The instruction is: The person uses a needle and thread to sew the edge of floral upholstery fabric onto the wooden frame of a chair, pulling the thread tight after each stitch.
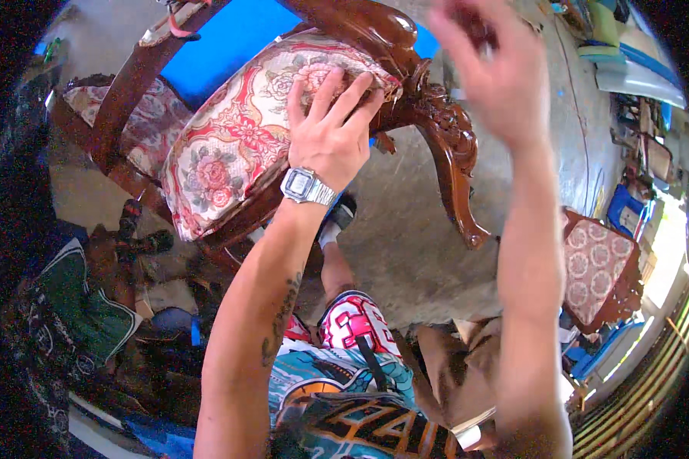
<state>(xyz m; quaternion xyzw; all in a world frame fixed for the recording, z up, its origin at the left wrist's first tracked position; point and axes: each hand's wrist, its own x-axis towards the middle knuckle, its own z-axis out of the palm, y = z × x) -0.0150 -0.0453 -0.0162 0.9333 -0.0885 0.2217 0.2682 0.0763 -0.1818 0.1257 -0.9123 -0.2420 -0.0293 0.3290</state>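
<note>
My left hand lies flat on the floral fabric seat, its fingers spread near one corner of the padding. The cloth is cream with red and pink roses and is set against a glossy dark brown carved wooden chair frame. My right hand is raised beside the carved corner, apart from the seat and smeared by motion. A dark shape shows between its thumb and fingers, but I cannot tell whether it is held or lies behind. Bright blue material shows inside the frame.
A red-and-black handled tool rests at the upper frame. At left are a dark tool like a power drill and a person's green garment. Another patterned, wood-framed piece stands right; brown sheets lie near my legs.
</note>
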